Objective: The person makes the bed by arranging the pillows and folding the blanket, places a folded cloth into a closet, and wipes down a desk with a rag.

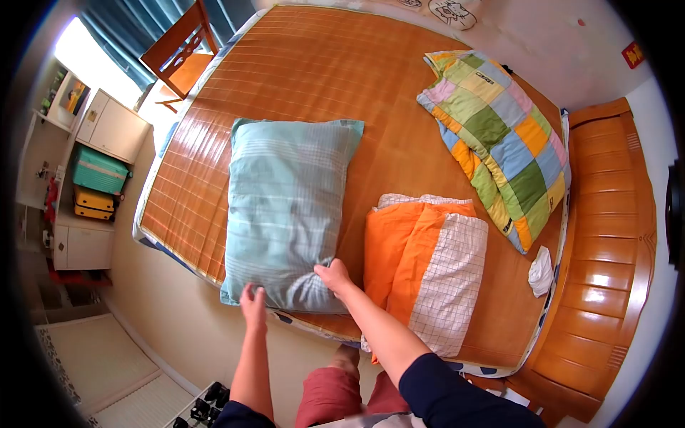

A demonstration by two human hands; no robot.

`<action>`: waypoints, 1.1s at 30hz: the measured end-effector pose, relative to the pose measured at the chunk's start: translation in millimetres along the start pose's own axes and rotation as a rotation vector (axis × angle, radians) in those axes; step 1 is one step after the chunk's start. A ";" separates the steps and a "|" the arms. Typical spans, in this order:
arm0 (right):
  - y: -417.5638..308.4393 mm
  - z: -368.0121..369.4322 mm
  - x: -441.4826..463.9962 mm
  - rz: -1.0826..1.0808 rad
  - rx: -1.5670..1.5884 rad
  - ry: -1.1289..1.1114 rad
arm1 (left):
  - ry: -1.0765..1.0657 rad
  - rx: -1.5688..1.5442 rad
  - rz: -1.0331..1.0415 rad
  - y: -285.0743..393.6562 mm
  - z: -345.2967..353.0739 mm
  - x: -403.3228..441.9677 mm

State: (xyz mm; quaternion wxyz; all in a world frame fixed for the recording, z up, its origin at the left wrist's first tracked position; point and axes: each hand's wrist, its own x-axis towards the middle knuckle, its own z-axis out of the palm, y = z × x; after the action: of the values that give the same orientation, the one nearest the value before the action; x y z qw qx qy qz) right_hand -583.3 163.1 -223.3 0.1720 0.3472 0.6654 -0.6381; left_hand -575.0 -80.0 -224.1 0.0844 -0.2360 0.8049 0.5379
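Observation:
A pale blue-green checked pillow (pixel 289 192) lies flat on the bed near its front edge. My right hand (pixel 334 277) is closed on the pillow's near right part, and the fabric creases around the grip. At the pillow's near left edge, my left hand (pixel 253 303) has its thumb and fingertips apart; whether it touches the cloth is hard to make out. Right of the pillow lies a folded orange and white-checked quilt (pixel 410 250).
A brown slatted mat (pixel 321 57) covers the bed. A folded patchwork quilt (pixel 499 135) and a crumpled white cloth (pixel 541 272) lie near the wooden headboard (pixel 610 250). A wooden chair (pixel 182 53) stands at the far left, with suitcases (pixel 98 171) in shelving.

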 end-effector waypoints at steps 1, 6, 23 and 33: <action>-29.5 -7.9 -14.0 -0.006 0.141 -0.035 | 0.047 0.046 -0.038 0.1 -10.6 13.8; -81.8 -74.8 -95.4 -0.081 0.561 -0.012 | -0.139 -0.063 -0.281 78.6 -16.0 18.1; -64.2 -263.4 -239.7 -0.431 0.491 -0.143 | -0.843 -0.434 -0.133 184.5 101.2 -86.3; 140.5 -317.4 -274.9 0.074 -0.187 0.408 | -0.694 0.477 0.261 27.8 152.3 -150.9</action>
State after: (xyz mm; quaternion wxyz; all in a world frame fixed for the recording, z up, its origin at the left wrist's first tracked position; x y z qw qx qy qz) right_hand -227.2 396.0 -101.0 0.0888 0.4758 0.7295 -0.4833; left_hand -474.1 110.3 -204.2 0.3333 0.0882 0.8536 0.3906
